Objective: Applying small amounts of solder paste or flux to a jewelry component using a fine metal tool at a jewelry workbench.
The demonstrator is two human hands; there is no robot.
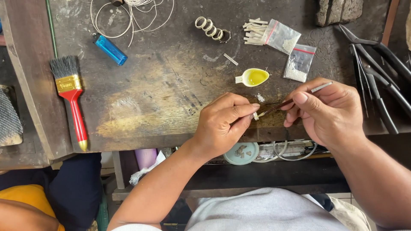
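a small pale metal piece [255,116] is pinched in the left hand [222,124] at the workbench [150,98] edge; thin tweezers [295,99] are gripped in the right hand [332,113], tips touching it. fine placement seems underway; steadiness is called for. a spoon of yellow liquid [253,77] lies just beyond.

2 bags [291,49], 1 brush [70,92], 1 lighter [110,49]

Head view, steeply down, seemingly close.
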